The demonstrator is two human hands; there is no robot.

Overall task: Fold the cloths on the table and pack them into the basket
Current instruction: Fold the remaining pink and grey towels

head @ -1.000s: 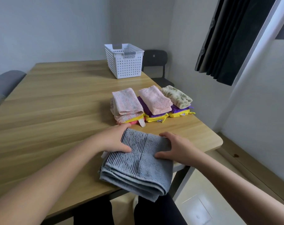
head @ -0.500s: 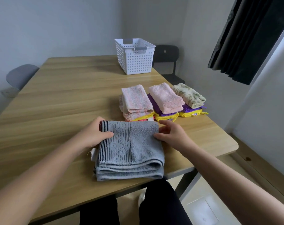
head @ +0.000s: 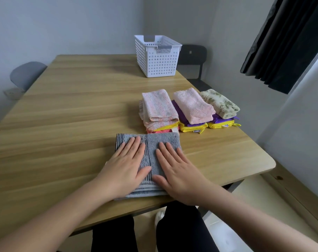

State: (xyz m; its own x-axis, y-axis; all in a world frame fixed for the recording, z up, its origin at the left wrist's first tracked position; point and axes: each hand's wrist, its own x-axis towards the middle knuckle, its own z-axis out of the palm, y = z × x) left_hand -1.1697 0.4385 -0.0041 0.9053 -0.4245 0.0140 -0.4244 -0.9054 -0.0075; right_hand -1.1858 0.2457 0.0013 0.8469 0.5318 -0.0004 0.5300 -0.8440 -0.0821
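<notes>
both hands lie flat, palms down, fingers straight and close together, on the folded grey cloth (head: pixel 150 142). the left hand (head: pixel 125 166) covers its left half and the right hand (head: pixel 176 171) its right half, with the thumbs close over the middle; neither grips anything. the grey cloth sits on the table (head: pixel 72 115) at the near edge. just behind the grey cloth three folded stacks stand in a row: a pink stack (head: pixel 158 110) close to its far edge, a middle stack (head: pixel 192 108) to the right, and a leaf-print stack (head: pixel 220 103) farthest right. the white basket (head: pixel 158 64) stands upright well behind the grey cloth; its inside is hidden from here
</notes>
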